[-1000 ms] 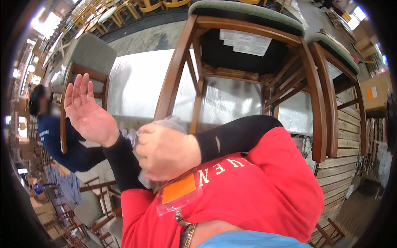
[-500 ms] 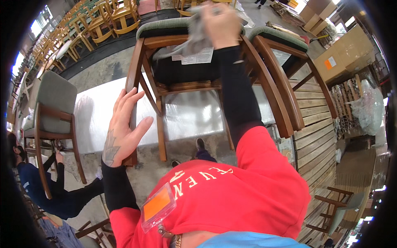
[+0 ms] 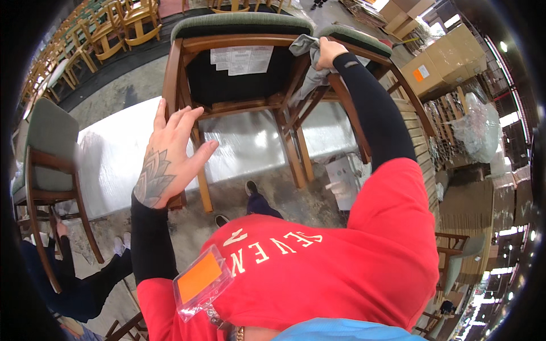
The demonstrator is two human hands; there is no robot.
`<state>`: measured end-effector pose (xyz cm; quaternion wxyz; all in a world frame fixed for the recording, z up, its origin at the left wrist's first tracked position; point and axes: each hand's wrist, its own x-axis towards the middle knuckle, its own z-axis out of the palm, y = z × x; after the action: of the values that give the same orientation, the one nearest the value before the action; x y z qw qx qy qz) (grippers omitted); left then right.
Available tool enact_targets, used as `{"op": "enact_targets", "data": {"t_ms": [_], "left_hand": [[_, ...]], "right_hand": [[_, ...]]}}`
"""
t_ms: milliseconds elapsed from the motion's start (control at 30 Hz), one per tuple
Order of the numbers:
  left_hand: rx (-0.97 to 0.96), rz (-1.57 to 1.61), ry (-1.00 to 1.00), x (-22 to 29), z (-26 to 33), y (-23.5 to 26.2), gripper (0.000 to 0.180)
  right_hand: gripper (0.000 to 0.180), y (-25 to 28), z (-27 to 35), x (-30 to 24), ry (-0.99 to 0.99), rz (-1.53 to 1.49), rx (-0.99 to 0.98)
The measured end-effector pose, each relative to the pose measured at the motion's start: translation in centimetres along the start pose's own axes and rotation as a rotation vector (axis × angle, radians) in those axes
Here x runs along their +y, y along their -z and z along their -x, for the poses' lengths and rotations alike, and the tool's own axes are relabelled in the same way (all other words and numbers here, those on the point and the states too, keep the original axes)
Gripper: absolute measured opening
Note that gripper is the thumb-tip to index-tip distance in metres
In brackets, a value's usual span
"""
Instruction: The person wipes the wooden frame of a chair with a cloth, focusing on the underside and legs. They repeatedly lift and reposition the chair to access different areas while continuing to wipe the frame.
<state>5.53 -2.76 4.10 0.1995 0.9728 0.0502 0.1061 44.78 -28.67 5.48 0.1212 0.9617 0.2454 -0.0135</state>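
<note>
In front of me is a tipped brown wooden chair point(image 3: 242, 41) with a grey-green upholstered pad and a black underside turned toward me. White paper labels point(image 3: 247, 58) are on that underside. My left hand point(image 3: 172, 150) lies against the chair's left leg, fingers spread. A grey cloth point(image 3: 311, 81) hangs from my right hand point(image 3: 330, 52), whose fingers are closed on it at the chair's right upper corner. Part of the cloth lies over the frame there. Close on the right stands a second, similar chair point(image 3: 364, 42).
Plastic-wrapped pale surfaces point(image 3: 244, 145) lie beneath the chairs. To the left is another upholstered chair point(image 3: 52, 128), with a person point(image 3: 85, 284) crouching by it. Rows of light wooden chairs point(image 3: 133, 25) fill the far left. Cardboard boxes point(image 3: 443, 62) and wooden slats point(image 3: 418, 136) are on the right.
My right hand has moved with the cloth from the middle of the chair's upper edge to its right corner. My left hand stays at the left leg. The view has shifted rightward.
</note>
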Motion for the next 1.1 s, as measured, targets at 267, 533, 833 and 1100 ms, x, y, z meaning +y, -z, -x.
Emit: {"op": "enact_targets", "data": {"t_ms": [267,533,833,1100], "left_hand": [[0.069,0.028,-0.083,-0.1,0.5,0.0,0.063],[0.031,0.089,-0.152,0.3,0.4,0.5,0.067],[0.047,0.107,-0.138,0.7,-0.2,0.3,0.064],[0.031,0.087,-0.120,0.9,-0.3,0.2,0.063]], "right_hand": [[0.096,1.5,20.6,2.6,0.054,-0.190,-0.066],[0.089,-1.4,2.1,3.7,0.071,-0.242,0.130],[0.097,-0.7,-4.8,1.9,-0.106,-0.187,0.063],[0.067,-1.3,20.4,4.2,-0.091,-0.500,0.070]]}}
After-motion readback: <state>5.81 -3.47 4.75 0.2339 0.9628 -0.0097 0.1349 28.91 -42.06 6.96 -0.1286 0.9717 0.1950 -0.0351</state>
